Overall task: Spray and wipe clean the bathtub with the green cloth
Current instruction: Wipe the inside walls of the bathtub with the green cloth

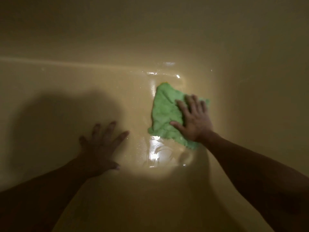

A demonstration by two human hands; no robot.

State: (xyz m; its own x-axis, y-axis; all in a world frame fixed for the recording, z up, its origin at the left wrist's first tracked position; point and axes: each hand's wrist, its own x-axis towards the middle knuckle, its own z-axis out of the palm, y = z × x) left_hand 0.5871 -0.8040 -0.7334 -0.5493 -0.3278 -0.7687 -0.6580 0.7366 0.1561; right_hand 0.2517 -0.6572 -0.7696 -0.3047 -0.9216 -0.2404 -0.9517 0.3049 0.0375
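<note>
This is looking like a bathroom, since the camera is peering down into a beige bathtub (83, 77) whose smooth, glossy floor is curving up into rounded walls at the far side and the right, with a wet film (154, 154) glinting under the light.

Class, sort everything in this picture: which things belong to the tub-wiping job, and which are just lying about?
Job: green cloth, under the flat right hand; left hand flat on the wet bathtub.
Lying about: only a yellow bit at the cloth's tip, unidentifiable.
</note>
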